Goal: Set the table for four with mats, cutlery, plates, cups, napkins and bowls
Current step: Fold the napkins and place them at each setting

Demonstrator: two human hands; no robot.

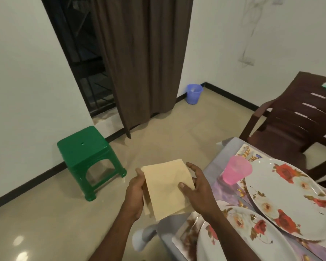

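Both hands hold a small stack of beige napkins (166,187) in the air, left of the table. My left hand (136,193) grips the stack's left edge with its fingers underneath. My right hand (196,185) has its thumb on top of the napkins and its fingers spread at the right edge. On the table's corner lie two white plates with red flowers (282,200) (239,236), each on a patterned mat (243,153). A pink cup (235,169) stands beside the far plate.
A green plastic stool (87,157) stands on the floor to the left. A brown plastic chair (297,119) sits behind the table. A blue bin (194,93) is by the brown curtain (145,59). The table's near corner (213,162) is next to my right hand.
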